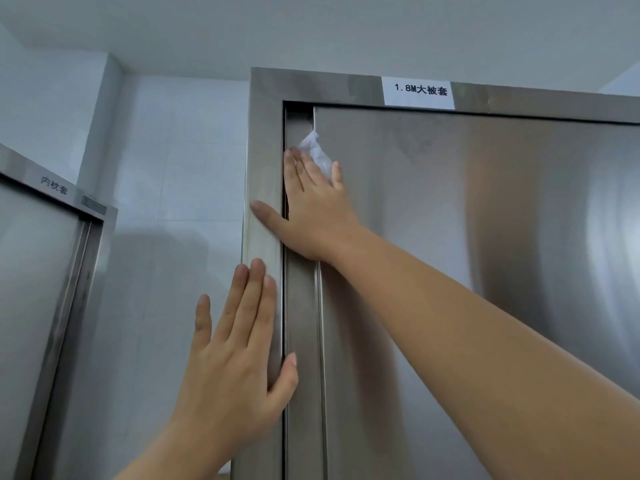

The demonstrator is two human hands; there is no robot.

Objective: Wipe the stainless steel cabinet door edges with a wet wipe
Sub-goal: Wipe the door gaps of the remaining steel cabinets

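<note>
Head view: right hand (pixel 311 206) flat, fingers straight, pressing the wet wipe (pixel 317 154) against the cabinet door (pixel 485 271) at its left edge, near the top corner; nothing gripped. Left hand (pixel 239 344) lower, flat with straight fingers on the frame (pixel 265 150), holding nothing. Paper label (pixel 419 91) on the top frame. Second cabinet (pixel 41 271) at left.

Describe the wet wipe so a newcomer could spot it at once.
Find the tall steel cabinet with the white paper label on top. At its door's upper left edge the right hand presses flat. The wet wipe is the crumpled white wad poking out above that hand, unlike the flat printed label.
</note>
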